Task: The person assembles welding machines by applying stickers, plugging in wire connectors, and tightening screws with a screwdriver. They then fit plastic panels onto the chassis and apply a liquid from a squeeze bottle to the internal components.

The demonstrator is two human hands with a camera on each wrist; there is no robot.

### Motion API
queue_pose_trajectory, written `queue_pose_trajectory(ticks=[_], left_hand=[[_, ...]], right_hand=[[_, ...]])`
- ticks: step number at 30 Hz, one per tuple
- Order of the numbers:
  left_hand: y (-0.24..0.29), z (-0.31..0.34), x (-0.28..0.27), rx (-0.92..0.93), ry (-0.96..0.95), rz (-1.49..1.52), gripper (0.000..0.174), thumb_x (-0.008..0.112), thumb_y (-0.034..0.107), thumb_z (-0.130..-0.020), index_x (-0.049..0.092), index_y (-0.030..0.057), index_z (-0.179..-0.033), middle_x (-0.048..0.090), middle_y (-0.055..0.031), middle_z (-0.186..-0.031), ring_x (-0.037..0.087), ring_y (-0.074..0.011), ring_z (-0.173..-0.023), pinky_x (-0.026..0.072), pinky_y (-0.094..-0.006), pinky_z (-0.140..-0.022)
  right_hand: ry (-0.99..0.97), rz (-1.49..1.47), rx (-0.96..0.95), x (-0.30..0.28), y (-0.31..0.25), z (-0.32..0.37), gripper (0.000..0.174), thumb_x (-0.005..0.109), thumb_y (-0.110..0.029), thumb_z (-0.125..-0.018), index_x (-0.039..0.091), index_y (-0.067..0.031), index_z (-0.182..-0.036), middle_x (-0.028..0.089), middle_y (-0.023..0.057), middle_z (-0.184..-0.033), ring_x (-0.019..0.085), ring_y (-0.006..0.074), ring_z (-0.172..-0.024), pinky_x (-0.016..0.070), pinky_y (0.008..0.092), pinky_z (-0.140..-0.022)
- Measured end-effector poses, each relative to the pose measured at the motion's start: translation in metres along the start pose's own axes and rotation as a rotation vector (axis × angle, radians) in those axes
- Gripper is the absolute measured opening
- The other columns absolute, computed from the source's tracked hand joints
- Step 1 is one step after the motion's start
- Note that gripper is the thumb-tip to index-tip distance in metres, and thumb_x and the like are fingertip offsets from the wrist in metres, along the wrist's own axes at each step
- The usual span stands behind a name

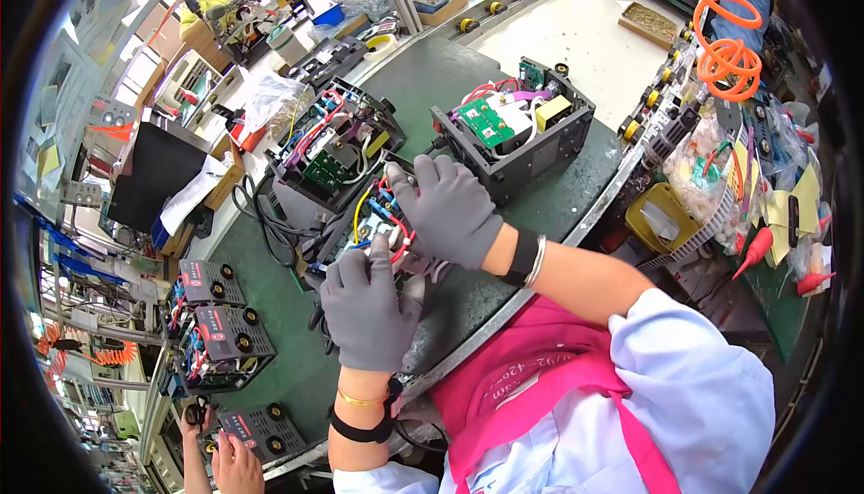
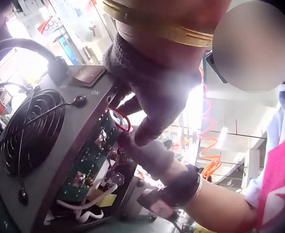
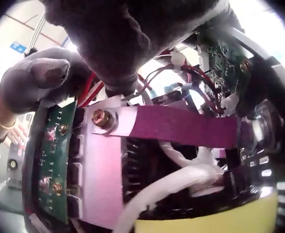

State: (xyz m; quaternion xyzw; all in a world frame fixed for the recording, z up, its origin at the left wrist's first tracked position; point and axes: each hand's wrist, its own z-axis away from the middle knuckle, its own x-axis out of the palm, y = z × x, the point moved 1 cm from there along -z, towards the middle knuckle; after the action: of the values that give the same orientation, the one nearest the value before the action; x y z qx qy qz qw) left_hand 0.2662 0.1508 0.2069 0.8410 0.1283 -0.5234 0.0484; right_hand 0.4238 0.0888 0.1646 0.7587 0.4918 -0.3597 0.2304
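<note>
The head view looks forward and down from above the person's chest, taking in the green bench (image 1: 270, 332), the open unit (image 1: 373, 211) and both hands at middle distance. The left wrist view sits close behind the left hand (image 2: 152, 92) and faces along the unit's fan panel (image 2: 31, 131) toward the right hand (image 2: 147, 155). The right wrist view is nearest, almost inside the unit. All three views share the unit and both hands.

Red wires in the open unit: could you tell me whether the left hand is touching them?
Touching. The right wrist view shows the left hand closed on the red wires, glove against them with no gap.
</note>
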Motion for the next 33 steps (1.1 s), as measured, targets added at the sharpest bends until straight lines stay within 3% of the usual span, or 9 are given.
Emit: queue_pose_trajectory(ticks=[3, 6, 12, 17, 19, 22, 28, 31, 33], left_hand=[[-0.001, -0.003, 0.001, 0.011, -0.025, -0.012, 0.060, 0.073, 0.030, -0.070, 0.058, 0.0065, -0.123, 0.052, -0.0115, -0.094, 0.051, -0.0303, -0.087, 0.0436, -0.0429, -0.077], [0.005, -0.002, -0.002, -0.044, -0.041, -0.047, 0.057, 0.075, 0.030, -0.069, 0.060, 0.0108, -0.120, 0.053, -0.0100, -0.095, 0.052, -0.0295, -0.088, 0.0436, -0.0424, -0.077], [-0.006, 0.005, 0.004, -0.026, 0.013, -0.008, 0.052, 0.076, 0.025, -0.068, 0.060, 0.0139, -0.116, 0.061, -0.0060, -0.103, 0.054, -0.0285, -0.088, 0.0435, -0.0420, -0.078], [-0.018, 0.002, 0.001, -0.043, -0.017, 0.204, 0.058, 0.079, 0.028, -0.065, 0.060, 0.0105, -0.117, 0.065, -0.0081, -0.103, 0.057, -0.0304, -0.088, 0.0444, -0.0408, -0.081], [-0.023, 0.000, 0.005, -0.045, 0.031, 0.362, 0.061, 0.081, 0.017, -0.060, 0.061, 0.0152, -0.117, 0.064, -0.0037, -0.103, 0.056, -0.0276, -0.085, 0.0432, -0.0391, -0.078], [-0.023, -0.002, 0.004, -0.040, -0.021, 0.343, 0.057, 0.080, 0.017, -0.062, 0.062, 0.0195, -0.117, 0.063, -0.0044, -0.096, 0.057, -0.0271, -0.085, 0.0438, -0.0395, -0.076], [-0.018, -0.007, 0.005, 0.079, -0.076, 0.054, 0.047, 0.071, 0.019, -0.073, 0.064, 0.0218, -0.119, 0.060, -0.0048, -0.087, 0.054, -0.0265, -0.082, 0.0417, -0.0388, -0.075], [-0.016, -0.009, 0.003, 0.099, -0.117, 0.002, 0.044, 0.069, 0.018, -0.075, 0.065, 0.0224, -0.119, 0.058, -0.0047, -0.084, 0.053, -0.0255, -0.080, 0.0407, -0.0385, -0.074], [-0.016, -0.011, 0.002, 0.094, -0.127, 0.012, 0.042, 0.069, 0.018, -0.076, 0.065, 0.0218, -0.118, 0.058, -0.0052, -0.084, 0.053, -0.0253, -0.080, 0.0411, -0.0386, -0.074]], right_hand=[[-0.009, -0.015, -0.107, -0.001, 0.005, -0.001, 0.042, 0.052, -0.024, -0.087, 0.053, 0.0021, -0.121, 0.056, 0.0155, -0.088, 0.055, 0.0288, -0.084, 0.0490, 0.0363, -0.058], [-0.017, -0.005, -0.211, -0.001, 0.010, -0.002, 0.051, 0.055, -0.027, -0.084, 0.051, -0.0024, -0.128, 0.051, 0.0145, -0.084, 0.054, 0.0283, -0.077, 0.0468, 0.0339, -0.050], [-0.095, 0.003, -0.476, -0.016, 0.029, -0.018, 0.037, 0.054, -0.020, -0.087, 0.054, -0.0109, -0.123, 0.053, 0.0122, -0.075, 0.060, 0.0266, -0.069, 0.0493, 0.0316, -0.046], [-0.164, -0.049, -0.359, -0.014, 0.029, -0.024, 0.045, 0.063, -0.025, -0.080, 0.053, -0.0122, -0.123, 0.057, 0.0135, -0.080, 0.063, 0.0287, -0.074, 0.0533, 0.0389, -0.057], [-0.251, -0.083, -0.243, -0.019, 0.026, -0.017, 0.064, 0.070, -0.033, -0.075, 0.048, -0.0129, -0.132, 0.057, 0.0142, -0.089, 0.064, 0.0298, -0.077, 0.0534, 0.0399, -0.064], [-0.308, -0.128, -0.135, -0.017, 0.025, -0.016, 0.078, 0.074, -0.036, -0.073, 0.042, -0.0122, -0.140, 0.056, 0.0152, -0.094, 0.064, 0.0310, -0.079, 0.0537, 0.0388, -0.067], [-0.373, -0.140, -0.321, -0.023, 0.030, -0.022, 0.076, 0.076, -0.032, -0.072, 0.040, -0.0084, -0.135, 0.058, 0.0184, -0.092, 0.065, 0.0327, -0.076, 0.0543, 0.0403, -0.064], [-0.413, -0.203, -0.354, -0.020, 0.033, -0.031, 0.053, 0.073, -0.022, -0.073, 0.049, -0.0063, -0.118, 0.060, 0.0201, -0.089, 0.066, 0.0344, -0.077, 0.0541, 0.0412, -0.062], [-0.442, -0.201, -0.325, -0.023, 0.032, -0.034, 0.051, 0.073, -0.022, -0.074, 0.050, -0.0068, -0.117, 0.060, 0.0199, -0.089, 0.066, 0.0350, -0.076, 0.0537, 0.0421, -0.061]])
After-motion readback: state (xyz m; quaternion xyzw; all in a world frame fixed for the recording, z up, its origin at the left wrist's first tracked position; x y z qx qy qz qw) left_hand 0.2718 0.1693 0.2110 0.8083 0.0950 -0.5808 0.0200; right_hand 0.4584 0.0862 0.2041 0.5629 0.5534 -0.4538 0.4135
